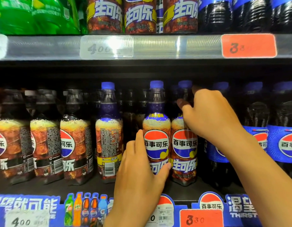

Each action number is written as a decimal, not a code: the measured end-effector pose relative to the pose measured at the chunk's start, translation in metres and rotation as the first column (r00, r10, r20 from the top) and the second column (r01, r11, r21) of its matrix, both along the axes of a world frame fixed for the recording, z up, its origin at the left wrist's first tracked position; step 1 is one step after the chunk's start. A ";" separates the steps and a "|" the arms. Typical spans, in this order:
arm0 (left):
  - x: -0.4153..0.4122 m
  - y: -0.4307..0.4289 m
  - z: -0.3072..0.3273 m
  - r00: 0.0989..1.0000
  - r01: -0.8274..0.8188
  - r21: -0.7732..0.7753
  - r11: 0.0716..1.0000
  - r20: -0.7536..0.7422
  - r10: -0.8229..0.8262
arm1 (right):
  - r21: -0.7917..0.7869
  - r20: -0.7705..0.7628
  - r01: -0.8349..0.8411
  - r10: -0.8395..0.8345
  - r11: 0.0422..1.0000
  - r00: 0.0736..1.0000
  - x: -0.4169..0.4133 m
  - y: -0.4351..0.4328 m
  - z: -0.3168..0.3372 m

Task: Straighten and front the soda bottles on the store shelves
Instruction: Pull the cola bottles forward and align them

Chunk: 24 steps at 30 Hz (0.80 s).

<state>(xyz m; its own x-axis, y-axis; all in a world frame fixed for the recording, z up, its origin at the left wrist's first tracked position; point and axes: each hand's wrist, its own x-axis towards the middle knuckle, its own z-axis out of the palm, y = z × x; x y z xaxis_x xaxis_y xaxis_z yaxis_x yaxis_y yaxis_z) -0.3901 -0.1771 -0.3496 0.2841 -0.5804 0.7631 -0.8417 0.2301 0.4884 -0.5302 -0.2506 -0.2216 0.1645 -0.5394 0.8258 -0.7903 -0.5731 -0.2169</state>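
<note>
Fronting partly done on shelf [86, 185]: left grip [138, 174] clasps logo-out bottle [155, 141], right grip [212, 117] clasps neighbour bottle [184, 145], both facing forward; back-label bottle [108, 141] to their left not yet turned.

Left hand [138, 174] grips bottle [156, 122], right hand [210, 115] neighbouring bottle [183, 145]

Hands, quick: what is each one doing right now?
Left hand: holding the centre cola bottle low down.
Right hand: holding the neighbouring cola bottle near its neck.
</note>
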 end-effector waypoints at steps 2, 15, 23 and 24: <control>0.001 0.001 0.000 1.000 -0.003 0.001 1.000 -0.003 0.003 | 0.010 0.011 -0.011 0.011 1.000 1.000 0.001 0.002 0.000; 0.007 0.019 0.010 0.995 -0.101 0.047 0.994 0.013 0.100 | -0.009 0.026 0.036 -0.036 0.999 0.999 0.006 0.013 -0.002; 0.104 0.069 0.028 0.909 -0.403 -0.220 0.888 0.015 0.416 | -0.267 0.034 -0.295 0.315 0.917 0.949 0.048 0.075 -0.036; 0.114 0.071 0.034 0.900 -0.419 -0.226 0.880 0.027 0.435 | -0.225 0.043 -0.359 0.377 0.906 0.925 0.062 0.078 -0.032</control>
<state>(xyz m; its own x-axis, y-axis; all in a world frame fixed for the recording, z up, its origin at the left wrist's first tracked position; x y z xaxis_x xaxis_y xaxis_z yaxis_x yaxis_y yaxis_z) -0.2764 -0.1060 -0.3152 0.4057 -0.2404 0.8818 -0.9134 -0.0705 0.4010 -0.4681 -0.1726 -0.2540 0.2433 -0.2674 0.9324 -0.4987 -0.8589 -0.1162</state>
